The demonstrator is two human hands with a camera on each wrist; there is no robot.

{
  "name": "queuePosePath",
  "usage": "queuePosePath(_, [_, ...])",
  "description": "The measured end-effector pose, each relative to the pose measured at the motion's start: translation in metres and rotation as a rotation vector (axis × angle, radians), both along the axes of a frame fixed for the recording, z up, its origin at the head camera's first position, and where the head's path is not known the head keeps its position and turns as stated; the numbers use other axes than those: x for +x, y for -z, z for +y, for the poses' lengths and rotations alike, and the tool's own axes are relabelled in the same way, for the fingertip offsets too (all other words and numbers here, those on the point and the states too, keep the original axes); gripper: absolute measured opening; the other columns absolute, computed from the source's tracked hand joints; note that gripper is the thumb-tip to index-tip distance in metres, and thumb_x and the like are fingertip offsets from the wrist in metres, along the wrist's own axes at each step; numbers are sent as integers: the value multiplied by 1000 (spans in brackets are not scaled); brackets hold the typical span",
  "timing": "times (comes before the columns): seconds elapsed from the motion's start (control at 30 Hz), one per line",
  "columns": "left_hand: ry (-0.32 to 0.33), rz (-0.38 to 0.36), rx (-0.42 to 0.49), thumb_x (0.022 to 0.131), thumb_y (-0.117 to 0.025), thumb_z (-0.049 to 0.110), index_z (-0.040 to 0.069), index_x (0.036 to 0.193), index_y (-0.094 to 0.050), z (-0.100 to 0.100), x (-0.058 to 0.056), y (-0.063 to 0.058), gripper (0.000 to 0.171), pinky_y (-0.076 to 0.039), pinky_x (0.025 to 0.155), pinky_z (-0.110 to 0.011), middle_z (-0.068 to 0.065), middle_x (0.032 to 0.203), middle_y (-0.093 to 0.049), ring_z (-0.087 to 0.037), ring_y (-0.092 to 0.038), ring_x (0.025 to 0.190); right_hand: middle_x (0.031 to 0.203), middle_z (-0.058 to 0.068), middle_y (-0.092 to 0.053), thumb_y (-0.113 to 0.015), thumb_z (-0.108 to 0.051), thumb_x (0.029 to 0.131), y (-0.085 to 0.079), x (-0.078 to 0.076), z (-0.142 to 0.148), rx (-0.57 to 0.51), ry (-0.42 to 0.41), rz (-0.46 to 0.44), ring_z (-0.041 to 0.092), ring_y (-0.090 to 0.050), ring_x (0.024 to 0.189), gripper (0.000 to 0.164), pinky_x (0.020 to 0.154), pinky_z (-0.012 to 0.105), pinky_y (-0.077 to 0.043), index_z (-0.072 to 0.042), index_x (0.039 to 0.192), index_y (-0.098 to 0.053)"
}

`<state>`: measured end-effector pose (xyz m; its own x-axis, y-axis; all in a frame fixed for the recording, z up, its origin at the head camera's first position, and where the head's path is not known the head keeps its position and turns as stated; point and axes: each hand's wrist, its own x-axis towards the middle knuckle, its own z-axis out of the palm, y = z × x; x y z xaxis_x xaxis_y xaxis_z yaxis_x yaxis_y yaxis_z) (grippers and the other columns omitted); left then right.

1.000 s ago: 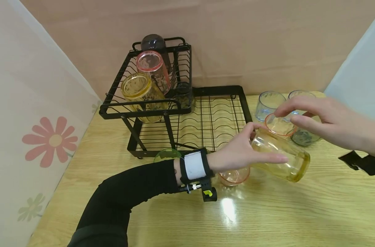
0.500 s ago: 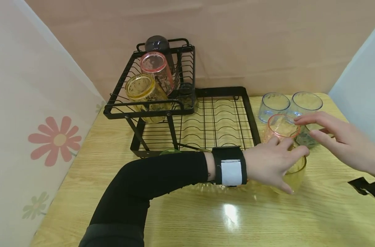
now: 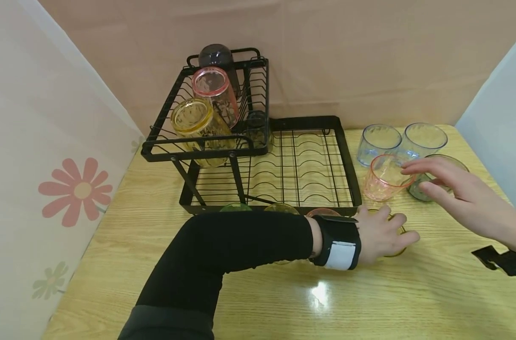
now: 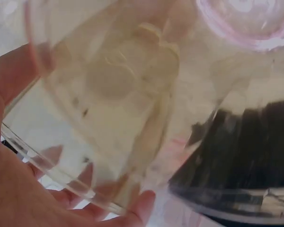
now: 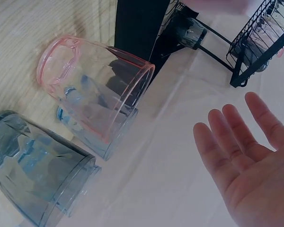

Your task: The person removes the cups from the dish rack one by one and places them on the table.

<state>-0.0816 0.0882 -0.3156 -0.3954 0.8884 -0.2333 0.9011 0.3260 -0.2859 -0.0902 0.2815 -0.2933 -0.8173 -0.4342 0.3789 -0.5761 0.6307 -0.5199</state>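
Along the far left, black rack (image 3: 347,165) bounds the work; table (image 3: 266,302) stretches out nearer. Right of the rack's near corner, left hand (image 3: 381,233) clamps curled fingers round yellow glass (image 4: 71,142). Pink glass (image 3: 383,185) stands beyond. Right hand (image 3: 462,200) hovers near grey-green glass (image 3: 418,191), fingers apart; pale panel (image 3: 506,123) edges right.

Item: one left hand (image 4: 14,189), mine, entered from the left edge and along the bottom, fingers (image 4: 143,205) curved round the lower edge of a yellowish glass. Item: said yellowish glass (image 4: 109,109), transparent, slanted across the left and middle of my view. Item: one pink ring (image 4: 255,42), see-through, cut off at the upper right, apart from my fingers. Item: one dark shape (image 4: 260,146), lower right, too blurred to identify. Item: one pink-tinged curve (image 4: 33,52), upper left, overlapping the glass.
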Motion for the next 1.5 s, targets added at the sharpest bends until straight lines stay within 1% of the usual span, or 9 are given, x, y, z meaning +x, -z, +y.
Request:
queuePosePath(0.27, [-92,-5,-54,97,-56,35,38,146,-21,1,-3,13,61,-42,93,-40,7,148,-27,-17,-34,130,130,-20,-48,-55,9,91,-2,-3,-5,38,6,15,-4,-36,124,30,88,7,-27,-4,118,-62])
queuePosePath(0.5, [-91,29,-30,100,-51,31,37,144,-25,0,-6,17,53,-45,89,-39,6,143,-31,-17,-37,126,131,-19,-48,-58,7,90,-5,-6,-9,57,5,13,-5,-35,124,30,85,9,-26,-6,116,-63])
queuePosePath(0.67, [-117,-90,-74,92,-61,47,37,150,-18,-4,-13,5,73,-44,91,-38,6,149,-27,-15,-32,133,130,-14,-50,-63,1,90,-11,-14,-19,141,0,26,-3,-46,107,31,80,12,-33,-13,118,-63])
queuePosePath(0.77, [-87,-134,-77,84,-62,63,33,151,-20,-16,-18,-9,84,-44,95,-37,4,153,-26,-16,-30,137,131,-11,-50,-65,-9,92,-16,-20,-28,217,18,-12,0,-51,88,30,69,18,-39,-20,120,-63])
queuePosePath(0.83, [-39,-121,-45,83,-57,69,30,149,-26,-31,-20,-17,83,-44,96,-36,1,154,-28,-18,-30,137,132,-8,-50,-65,-15,94,-19,-24,-33,260,33,-52,4,-52,78,29,64,23,-42,-21,122,-62])
queuePosePath(0.93, [0,-106,4,88,-48,70,27,149,-28,-57,-21,-27,77,-43,100,-38,-3,154,-27,-19,-27,139,134,-2,-50,-64,-22,95,-23,-31,-41,301,34,-109,15,-57,92,29,71,35,-46,-17,123,-61])
queuePosePath(1.03, [-11,-113,65,91,-40,70,25,152,-25,-83,-23,-33,77,-37,105,-42,-7,156,-25,-22,-23,142,136,5,-48,-64,-28,95,-26,-39,-49,344,18,-143,27,-54,109,38,83,48,-45,-13,129,-58])
queuePosePath(1.27, [-211,-332,315,93,-45,65,18,155,-20,-131,-36,-36,83,-21,114,-43,-10,159,-18,-25,-17,144,150,15,-32,-58,-46,96,-25,-63,-74,497,-36,-193,35,-52,115,68,83,57,-46,-13,150,-35])
queuePosePath(1.5, [-425,-603,623,93,-52,60,16,155,-19,-158,-42,-34,82,-29,110,-47,-8,159,-18,-23,-19,144,156,21,-21,-55,-52,95,-21,-89,-104,580,-120,-123,46,-28,136,76,98,64,-35,-14,154,-26])
